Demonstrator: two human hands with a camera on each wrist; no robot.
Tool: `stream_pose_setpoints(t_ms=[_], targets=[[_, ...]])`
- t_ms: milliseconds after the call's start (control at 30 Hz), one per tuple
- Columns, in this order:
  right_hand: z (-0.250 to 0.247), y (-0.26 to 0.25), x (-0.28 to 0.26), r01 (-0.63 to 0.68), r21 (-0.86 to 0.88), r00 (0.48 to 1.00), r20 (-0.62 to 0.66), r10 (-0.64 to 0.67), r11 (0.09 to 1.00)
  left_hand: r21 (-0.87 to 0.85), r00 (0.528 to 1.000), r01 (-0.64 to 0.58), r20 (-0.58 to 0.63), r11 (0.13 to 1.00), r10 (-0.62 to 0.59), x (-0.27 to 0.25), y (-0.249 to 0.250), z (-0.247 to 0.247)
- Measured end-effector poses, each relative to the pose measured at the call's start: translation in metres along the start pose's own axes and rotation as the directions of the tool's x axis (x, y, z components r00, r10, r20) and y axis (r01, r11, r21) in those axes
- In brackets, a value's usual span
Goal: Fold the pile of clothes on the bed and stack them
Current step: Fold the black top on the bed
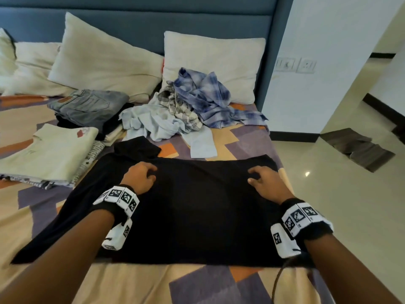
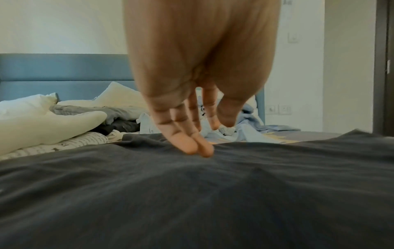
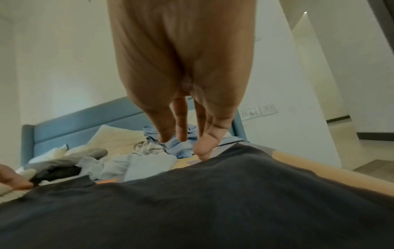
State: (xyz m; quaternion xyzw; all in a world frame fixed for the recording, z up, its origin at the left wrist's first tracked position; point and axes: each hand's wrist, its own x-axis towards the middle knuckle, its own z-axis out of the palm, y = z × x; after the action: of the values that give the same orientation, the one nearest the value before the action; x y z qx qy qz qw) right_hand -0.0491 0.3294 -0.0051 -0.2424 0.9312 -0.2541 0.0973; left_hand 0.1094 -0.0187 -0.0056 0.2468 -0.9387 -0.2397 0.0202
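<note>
Black shirt, spread mid-bed, is touched by the relaxed fingertips of left hand and right hand, nothing gripped; folded stacks are kept at 10 o'clock, unfolded pile at 12.

both arms stretched forward; left hand and right hand palm-down, fingers loosely extended.

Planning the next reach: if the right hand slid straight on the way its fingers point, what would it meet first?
Probably the far edge of the black garment under the right hand, then bare bedsheet, then the blue plaid shirt. Depth is uncertain.
</note>
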Motion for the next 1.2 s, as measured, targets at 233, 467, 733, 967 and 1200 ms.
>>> stream_pose_setpoints(t_ms=[233, 467, 733, 967, 1200], targets=[[0.002, 0.038, 0.099, -0.043, -0.174, 0.992, 0.106, 0.062, 0.984, -0.063, 0.963, -0.100, 0.246, 0.993, 0.112, 0.098, -0.005, 0.029], [-0.011, 0.046, 0.124, -0.166, -0.379, 0.983, 0.012, 0.184, 0.910, 0.046, 0.982, -0.096, 0.165, 0.994, 0.087, 0.126, -0.030, 0.037], [-0.022, 0.029, 0.112, -0.235, -0.630, 0.951, -0.307, 0.040, 0.740, 0.207, 0.996, -0.066, 0.074, 0.976, 0.052, 0.114, -0.019, 0.023], [0.008, 0.015, 0.127, 0.008, -0.617, 0.977, 0.173, 0.126, 0.787, 0.164, 0.988, -0.002, 0.152, 0.986, -0.023, 0.108, -0.017, 0.005], [-0.031, 0.036, 0.123, -0.199, -0.660, 0.972, -0.041, 0.229, 0.725, 0.467, 0.994, 0.068, 0.044, 0.881, -0.100, 0.107, -0.028, -0.019]])
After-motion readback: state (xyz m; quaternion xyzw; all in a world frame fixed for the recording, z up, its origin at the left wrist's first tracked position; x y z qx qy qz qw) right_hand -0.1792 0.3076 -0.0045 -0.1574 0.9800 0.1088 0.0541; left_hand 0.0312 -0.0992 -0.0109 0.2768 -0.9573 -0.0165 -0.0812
